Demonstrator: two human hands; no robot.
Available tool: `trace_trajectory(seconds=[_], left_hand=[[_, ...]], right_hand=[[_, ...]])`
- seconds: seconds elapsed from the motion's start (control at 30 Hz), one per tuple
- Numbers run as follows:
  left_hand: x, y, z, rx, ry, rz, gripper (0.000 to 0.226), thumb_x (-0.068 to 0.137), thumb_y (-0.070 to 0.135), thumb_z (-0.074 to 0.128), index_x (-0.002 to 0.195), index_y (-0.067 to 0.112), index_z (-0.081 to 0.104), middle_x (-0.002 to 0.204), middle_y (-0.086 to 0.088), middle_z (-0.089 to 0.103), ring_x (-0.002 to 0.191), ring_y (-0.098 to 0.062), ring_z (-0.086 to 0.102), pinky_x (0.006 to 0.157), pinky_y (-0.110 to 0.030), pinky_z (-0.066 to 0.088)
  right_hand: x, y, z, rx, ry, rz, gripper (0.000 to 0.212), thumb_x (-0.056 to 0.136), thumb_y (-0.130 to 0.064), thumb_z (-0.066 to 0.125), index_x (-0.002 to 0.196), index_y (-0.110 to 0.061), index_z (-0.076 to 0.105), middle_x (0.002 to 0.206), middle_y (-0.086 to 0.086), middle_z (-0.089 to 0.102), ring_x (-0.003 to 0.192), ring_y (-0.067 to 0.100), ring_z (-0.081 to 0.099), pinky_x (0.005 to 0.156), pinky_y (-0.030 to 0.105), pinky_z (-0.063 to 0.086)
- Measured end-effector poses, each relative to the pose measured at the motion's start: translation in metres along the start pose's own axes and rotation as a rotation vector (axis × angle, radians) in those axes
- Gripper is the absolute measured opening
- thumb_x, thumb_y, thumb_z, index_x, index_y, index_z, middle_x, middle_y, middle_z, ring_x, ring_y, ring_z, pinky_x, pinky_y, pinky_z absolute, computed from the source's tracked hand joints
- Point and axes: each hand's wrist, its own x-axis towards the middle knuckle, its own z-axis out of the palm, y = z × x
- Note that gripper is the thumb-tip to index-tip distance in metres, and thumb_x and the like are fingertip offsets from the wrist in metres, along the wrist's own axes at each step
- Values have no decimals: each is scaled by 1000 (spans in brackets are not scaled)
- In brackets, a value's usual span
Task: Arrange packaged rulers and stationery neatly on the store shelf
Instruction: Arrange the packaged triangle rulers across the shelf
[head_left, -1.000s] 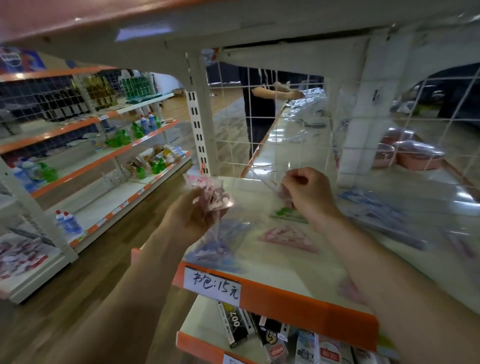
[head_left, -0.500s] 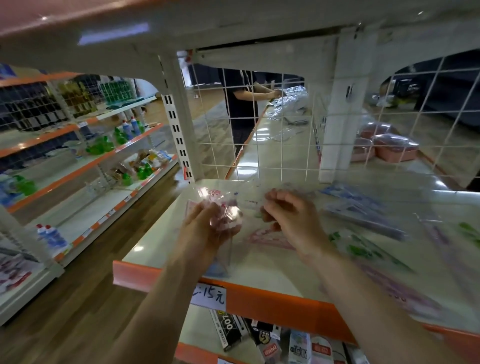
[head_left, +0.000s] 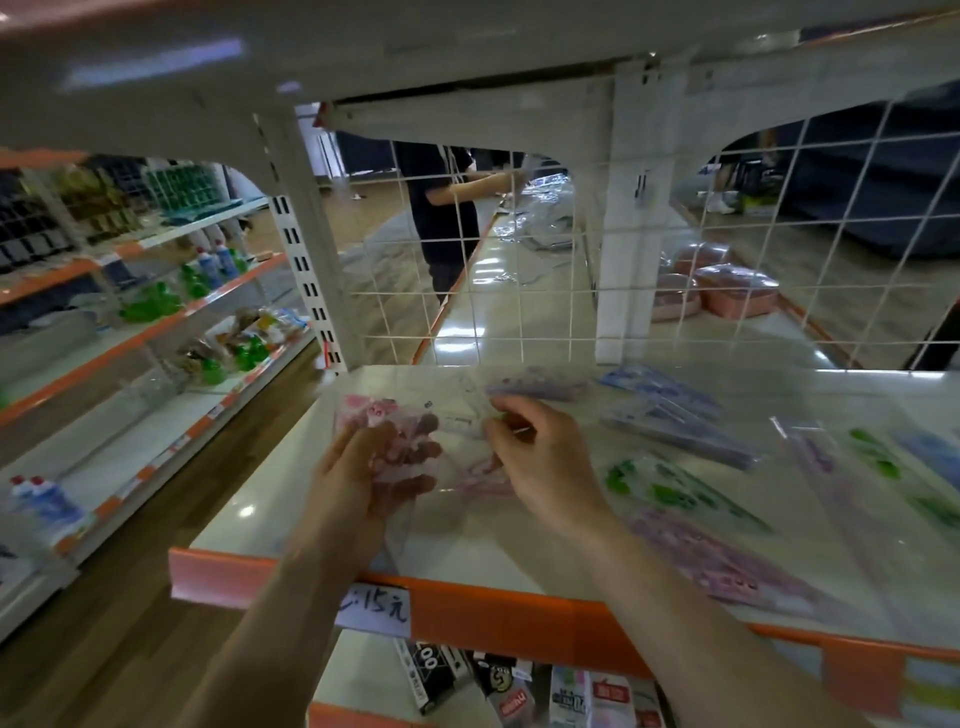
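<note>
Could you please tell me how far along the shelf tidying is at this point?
Little looks done: no packs are lined up yet. In hand: the left hand holds a pink pack, and the right hand pinches its clear sleeve. Left: the blue packs, green pack and purple pack lie askew on the shelf.

We reach both bare forearms forward, hands close together. Our left hand (head_left: 366, 470) lies palm up with fingers curled closed; our right hand (head_left: 545, 457) is palm down, fingertips pinched.
</note>
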Motion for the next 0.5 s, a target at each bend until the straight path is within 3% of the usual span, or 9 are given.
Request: trace_trajectory(seconds=[0.17,0.27,0.37,0.43,0.5], left_hand=[[-1,-1,2,50,-15,45,17,94,13,50,104,6,62,95,-14,72,71,-20,66,52,-29,54],[5,1,5,65,-39,52,20,93,13,50,109,5,60,96,-12,72,70,-18,66,53,-28,54],[16,4,11,25,-45,59,19,91,12,51,108,6,58,94,-8,72,71,-16,67,54,-27,56],[22,4,13,-14,-38,60,18,89,13,52,106,8,57,94,-6,73,72,-16,67,56,-27,57],[25,2,12,-23,-27,63,14,91,13,52,103,10,58,95,-5,73,74,-16,68,60,-28,58]], right_hand=[[4,-2,-8,-22,-10,15,33,91,-21,60,124,-17,60,98,-8,65,90,6,63,85,26,55],[13,-10,-24,-103,-84,3,28,90,-15,61,118,-15,66,102,-4,66,93,8,63,86,19,50],[37,-14,-47,-116,-41,56,16,87,-9,65,101,-11,73,77,-9,65,71,3,60,72,16,48],[54,-14,-59,-19,-18,167,14,86,-3,63,98,-3,72,64,-1,62,56,8,54,59,18,47],[65,-12,-61,-14,-55,227,13,87,-3,62,97,1,70,63,4,61,57,12,54,56,20,47]])
